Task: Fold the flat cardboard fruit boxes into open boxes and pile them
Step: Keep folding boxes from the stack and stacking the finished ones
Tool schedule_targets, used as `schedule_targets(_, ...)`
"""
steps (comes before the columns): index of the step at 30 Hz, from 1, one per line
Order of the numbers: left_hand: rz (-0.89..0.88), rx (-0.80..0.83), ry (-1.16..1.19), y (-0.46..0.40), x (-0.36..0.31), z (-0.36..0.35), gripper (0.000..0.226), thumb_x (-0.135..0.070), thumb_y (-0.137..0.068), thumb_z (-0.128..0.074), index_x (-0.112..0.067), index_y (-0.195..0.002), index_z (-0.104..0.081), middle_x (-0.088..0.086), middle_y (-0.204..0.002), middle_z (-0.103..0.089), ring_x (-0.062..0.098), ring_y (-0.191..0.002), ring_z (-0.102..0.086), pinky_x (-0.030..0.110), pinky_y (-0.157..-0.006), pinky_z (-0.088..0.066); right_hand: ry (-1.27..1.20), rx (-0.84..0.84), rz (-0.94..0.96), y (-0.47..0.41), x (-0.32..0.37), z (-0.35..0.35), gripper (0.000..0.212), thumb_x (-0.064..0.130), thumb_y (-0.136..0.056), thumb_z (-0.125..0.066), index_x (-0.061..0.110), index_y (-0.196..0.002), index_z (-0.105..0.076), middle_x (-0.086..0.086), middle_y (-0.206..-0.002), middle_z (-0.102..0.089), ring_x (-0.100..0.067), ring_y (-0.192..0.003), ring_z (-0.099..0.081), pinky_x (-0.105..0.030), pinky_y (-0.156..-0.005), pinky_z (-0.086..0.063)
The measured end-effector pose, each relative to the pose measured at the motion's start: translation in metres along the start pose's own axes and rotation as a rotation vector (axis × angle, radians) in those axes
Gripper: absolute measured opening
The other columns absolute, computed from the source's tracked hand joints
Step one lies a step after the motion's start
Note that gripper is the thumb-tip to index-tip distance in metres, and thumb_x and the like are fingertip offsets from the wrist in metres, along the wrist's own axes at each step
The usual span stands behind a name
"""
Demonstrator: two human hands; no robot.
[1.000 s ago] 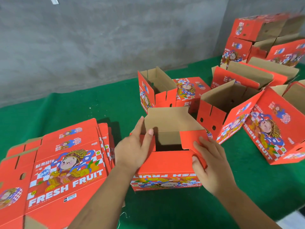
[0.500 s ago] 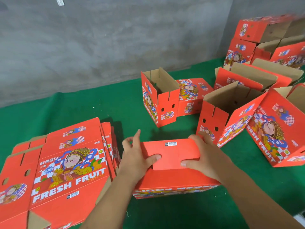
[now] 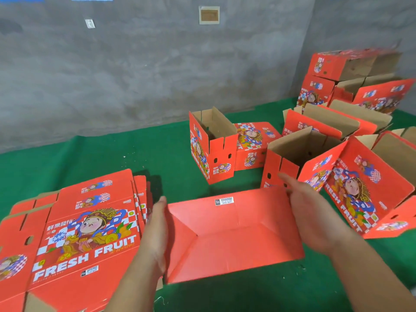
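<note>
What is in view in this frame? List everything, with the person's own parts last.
box in hand: one, red, bottom flaps closed and facing up, centre, between both hands.
flat boxes: a stack, red with printed cartoon, left on the cloth.
folded boxes: several, red outside and brown inside, middle and right; some piled in the far right corner.
green cloth: one, covers the surface.
grey wall: behind, with small stuck-on labels.
left hand: fingers straight, against the box's left side.
right hand: open, at the box's right edge.
</note>
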State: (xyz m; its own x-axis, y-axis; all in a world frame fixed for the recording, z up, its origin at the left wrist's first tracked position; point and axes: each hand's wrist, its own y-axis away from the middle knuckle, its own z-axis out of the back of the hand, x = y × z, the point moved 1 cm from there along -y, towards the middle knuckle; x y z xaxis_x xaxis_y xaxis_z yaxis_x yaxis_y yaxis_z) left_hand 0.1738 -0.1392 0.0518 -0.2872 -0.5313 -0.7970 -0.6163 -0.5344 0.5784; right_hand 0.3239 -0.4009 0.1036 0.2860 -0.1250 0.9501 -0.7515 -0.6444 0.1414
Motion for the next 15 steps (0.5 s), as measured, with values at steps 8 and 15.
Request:
schedule_targets(8,-0.522,0.189,0.306,0.029,-0.019,-0.016,0.038,-0.006,-0.082,-0.044,-0.020,-0.113,-0.062,0.004,-0.103,-0.076,0.020,-0.088,-0.071,0.034,-0.071,-0.059,-0.285,-0.056,-0.369,-0.005,-0.006,0.017,0.057,0.042,-0.071,-0.076,0.012,-0.119,-0.077,-0.014,-0.116,-0.076,-0.027,-0.086,-0.077,-0.040,-0.080,-0.062)
schedule_targets(15,-0.574,0.329,0.129,0.009,-0.014,0.008,0.061,0.001,-0.061,-0.045,-0.020,-0.117,-0.055,0.000,-0.138,-0.066,0.013,-0.114,-0.068,0.030,-0.071,-0.058,-0.282,0.055,-0.327,0.020,-0.051,0.035,0.087,0.039,-0.055,-0.093,0.012,-0.133,-0.067,-0.023,-0.136,-0.064,-0.043,-0.114,-0.068,-0.054,-0.089,-0.057)
